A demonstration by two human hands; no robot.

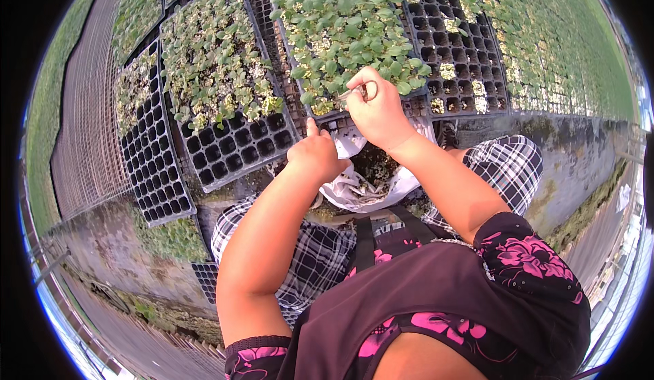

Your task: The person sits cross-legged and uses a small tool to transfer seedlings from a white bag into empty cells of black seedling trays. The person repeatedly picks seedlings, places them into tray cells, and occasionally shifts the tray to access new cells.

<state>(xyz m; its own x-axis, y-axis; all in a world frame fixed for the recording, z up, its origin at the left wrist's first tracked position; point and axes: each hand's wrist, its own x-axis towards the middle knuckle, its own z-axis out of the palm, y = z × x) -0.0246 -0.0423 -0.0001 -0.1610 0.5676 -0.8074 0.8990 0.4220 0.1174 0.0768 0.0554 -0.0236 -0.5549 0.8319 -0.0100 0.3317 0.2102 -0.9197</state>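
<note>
My right hand (pixel 377 111) grips a small metal hand tool with a looped handle (pixel 369 90). The tool's tip points left, into the near edge of the dense seedling tray (pixel 352 32); fingers hide part of it. Below and to the left, my left hand (pixel 316 157) holds nothing. Its index finger is stretched towards that tray's front left corner, and its thumb sticks out to the right. Between my knees, under both hands, a white plastic bag (pixel 352 193) lies open with dark soil and plant scraps inside.
A half-filled seedling tray (pixel 219 63) stands left of the dense one, its front cells bare. To the right, a black cell tray (pixel 460 47) holds a few pale clumps. A narrower cell tray (pixel 153 160) juts forward at left. Weathered concrete (pixel 572 155) borders the trays.
</note>
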